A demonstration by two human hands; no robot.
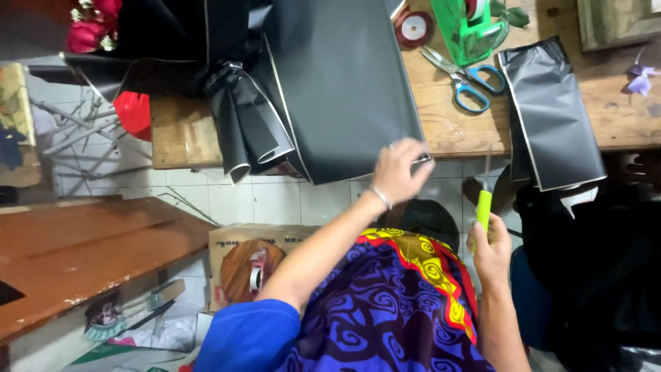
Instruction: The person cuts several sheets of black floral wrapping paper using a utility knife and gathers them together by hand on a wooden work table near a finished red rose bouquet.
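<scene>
Fingers [413, 157] of the left hand [399, 172] are pinching the lower corner of a large black wrapping sheet [337, 89], holding that corner, where it is hanging over the edge of the wooden table [447, 124], taut, seemingly so the edge stays steady. The right hand [492, 248] is clenching around the green handle of a utility knife [485, 200], its thin blade pointing up toward the sheet's edge. On the table beyond are lying blue-handled scissors [465, 79], a green tape dispenser [468, 27], a ribbon spool [414, 27] and a second folded black sheet [551, 117]. A wrapped bouquet with red roses [93, 24] is crowding the sheet's left side, and folded black paper [241, 131] is bunching beside it.
</scene>
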